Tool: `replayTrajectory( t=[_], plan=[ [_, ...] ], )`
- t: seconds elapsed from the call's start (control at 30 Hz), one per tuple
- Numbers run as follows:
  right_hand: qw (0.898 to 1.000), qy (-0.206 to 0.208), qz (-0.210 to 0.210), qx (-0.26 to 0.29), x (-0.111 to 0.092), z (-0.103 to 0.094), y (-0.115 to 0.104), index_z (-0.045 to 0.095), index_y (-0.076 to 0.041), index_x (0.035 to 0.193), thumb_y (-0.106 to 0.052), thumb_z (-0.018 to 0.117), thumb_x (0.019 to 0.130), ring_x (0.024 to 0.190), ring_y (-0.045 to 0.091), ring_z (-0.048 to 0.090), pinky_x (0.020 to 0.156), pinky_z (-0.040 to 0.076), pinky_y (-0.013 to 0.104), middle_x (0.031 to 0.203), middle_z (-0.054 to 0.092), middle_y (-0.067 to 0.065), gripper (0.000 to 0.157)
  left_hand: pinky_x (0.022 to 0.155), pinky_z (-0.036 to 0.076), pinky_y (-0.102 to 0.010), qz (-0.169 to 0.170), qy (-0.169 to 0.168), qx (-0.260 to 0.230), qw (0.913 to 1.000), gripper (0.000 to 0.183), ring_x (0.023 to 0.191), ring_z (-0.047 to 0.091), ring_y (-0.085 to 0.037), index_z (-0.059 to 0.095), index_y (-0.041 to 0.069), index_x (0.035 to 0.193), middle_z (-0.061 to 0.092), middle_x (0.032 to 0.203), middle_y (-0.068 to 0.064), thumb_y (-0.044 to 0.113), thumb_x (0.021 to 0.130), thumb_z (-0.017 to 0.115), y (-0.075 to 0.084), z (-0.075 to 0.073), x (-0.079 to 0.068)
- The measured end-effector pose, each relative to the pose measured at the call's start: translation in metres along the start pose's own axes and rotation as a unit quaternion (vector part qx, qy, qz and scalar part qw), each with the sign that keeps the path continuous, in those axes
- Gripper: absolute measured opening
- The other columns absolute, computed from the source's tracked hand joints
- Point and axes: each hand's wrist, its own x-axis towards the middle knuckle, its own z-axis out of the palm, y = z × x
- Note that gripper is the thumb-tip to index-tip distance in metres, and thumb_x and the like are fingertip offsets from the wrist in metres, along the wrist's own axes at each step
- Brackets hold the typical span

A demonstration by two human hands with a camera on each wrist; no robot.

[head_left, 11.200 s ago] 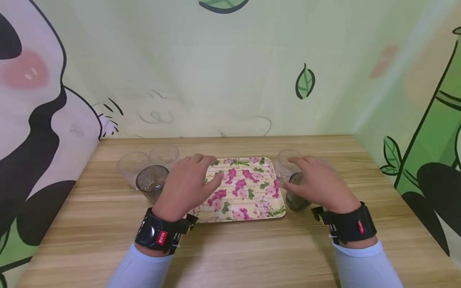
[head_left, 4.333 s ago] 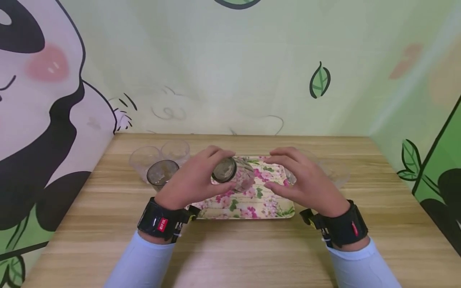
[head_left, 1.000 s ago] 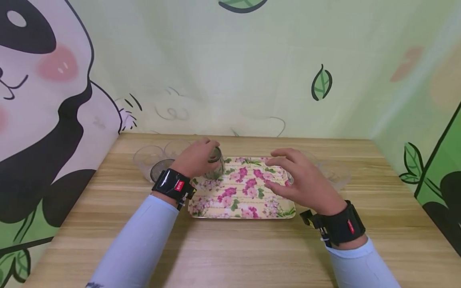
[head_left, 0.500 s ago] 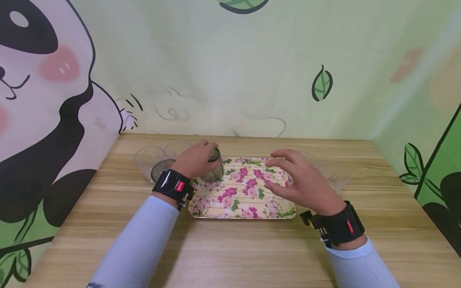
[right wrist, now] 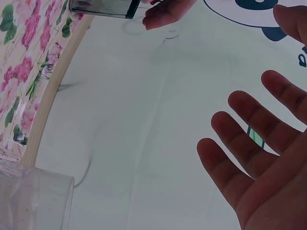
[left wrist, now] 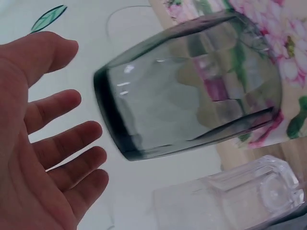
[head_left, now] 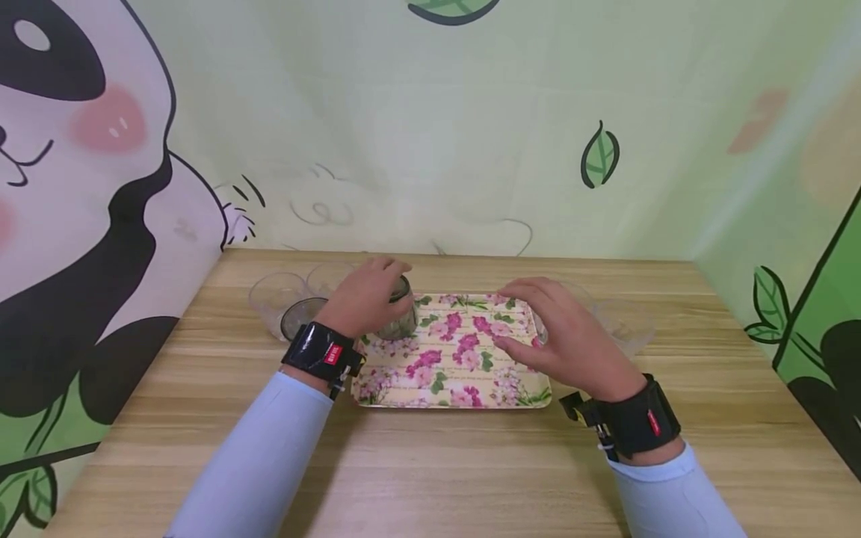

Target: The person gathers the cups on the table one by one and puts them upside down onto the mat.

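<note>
A smoky grey glass (head_left: 401,323) stands upside down on the far left corner of the flowered tray (head_left: 437,373). My left hand (head_left: 363,299) is beside it; in the left wrist view its spread fingers stay apart from the glass (left wrist: 192,86), near the thick base. To the right of the tray my right hand (head_left: 572,340) hovers with loosely bent fingers, holding nothing. Clear glasses (head_left: 628,329) stand behind and beside it, partly hidden. In the right wrist view one clear glass (right wrist: 36,201) is close to the tray's edge.
Left of the tray stand another grey glass (head_left: 303,317), partly covered by my left hand and wrist, and two clear glasses (head_left: 272,295). All rest on a wooden table (head_left: 444,471), with a printed cloth wall (head_left: 430,149) behind.
The grey glass once upright at the tray's right was later held upside down by the left hand over the tray. It now stands at the far left corner, released.
</note>
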Motion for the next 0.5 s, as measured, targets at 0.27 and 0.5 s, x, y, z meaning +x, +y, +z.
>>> replayTrajectory(
  t=[0.27, 0.5],
  plan=[
    [1.000, 0.000, 0.009, 0.000, -0.001, -0.001, -0.001, 0.057, -0.008, 0.134, -0.030, 0.081, 0.082, 0.124, 0.028, 0.057, 0.103, 0.055, 0.055, 0.130, 0.066, 0.014, 0.061, 0.115, 0.047, -0.054, 0.052, 0.060, -0.007, 0.9968, 0.054, 0.136, 0.050, -0.035, 0.051, 0.008, 0.144, 0.058, 0.145, -0.018, 0.036, 0.098, 0.061, 0.012, -0.007, -0.007],
    [1.000, -0.007, 0.004, 0.000, -0.001, -0.004, -0.006, 0.058, -0.010, 0.136, -0.032, 0.081, 0.081, 0.127, 0.031, 0.055, 0.103, 0.055, 0.057, 0.135, 0.062, 0.016, 0.064, 0.109, 0.053, -0.051, 0.064, 0.094, -0.069, 0.9911, 0.055, 0.132, 0.053, -0.031, 0.051, 0.009, 0.144, 0.060, 0.141, -0.015, 0.032, 0.095, 0.064, 0.028, -0.007, -0.020]
  ],
)
